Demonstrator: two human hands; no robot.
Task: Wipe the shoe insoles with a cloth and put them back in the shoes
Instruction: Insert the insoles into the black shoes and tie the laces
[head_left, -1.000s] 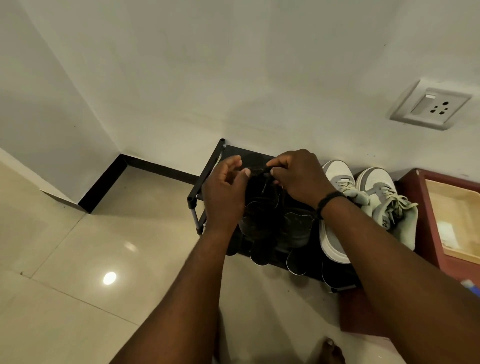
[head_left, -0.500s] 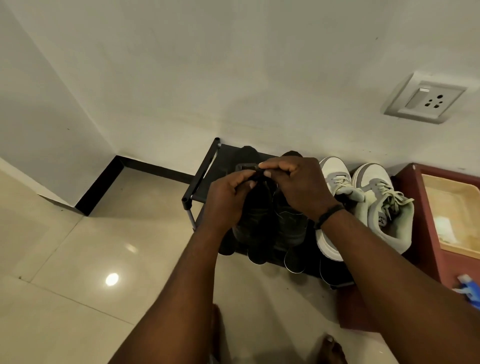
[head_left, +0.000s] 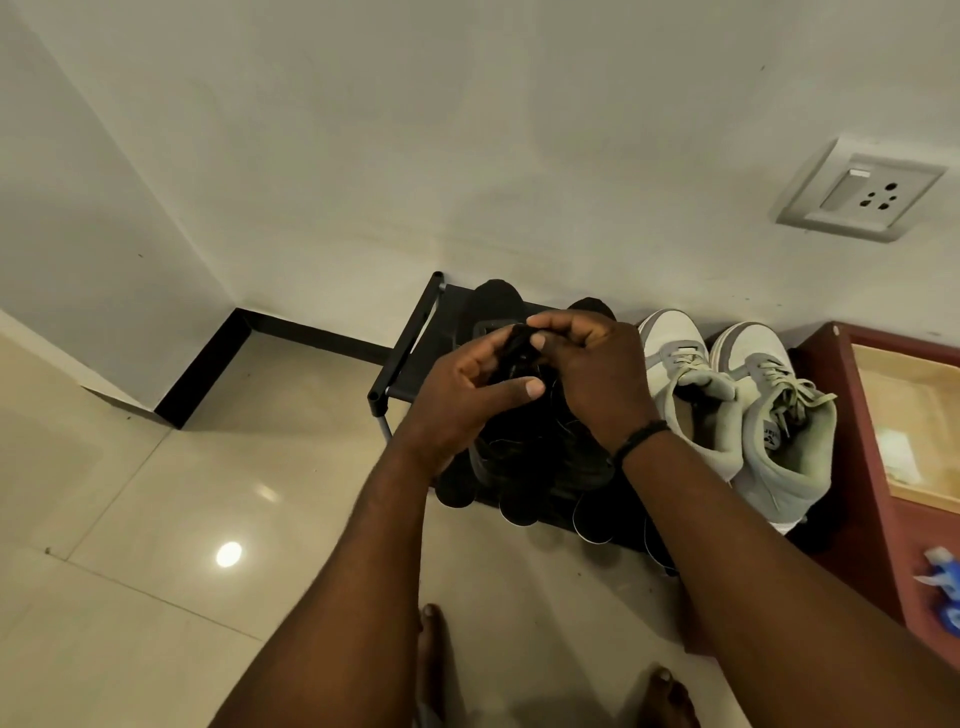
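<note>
At the centre of the frame, both hands met over a pair of black shoes (head_left: 540, 457) standing on a low black shoe rack (head_left: 410, 358) against the wall. The left hand (head_left: 467, 389) had its fingers curled, thumb stretched toward the right hand (head_left: 597, 374), and both pinched a small dark piece (head_left: 522, 343) at the top of the black shoes; whether that was a lace, a tongue or an insole could not be told. Just right of them stood a pair of grey-white sneakers (head_left: 737, 410) on the same rack. At right sat a reddish wooden cabinet (head_left: 852, 467), and a wall socket (head_left: 862, 189) showed at upper right. Bare feet (head_left: 431, 660) rested on the tiled floor (head_left: 156, 519) at the bottom.
</note>
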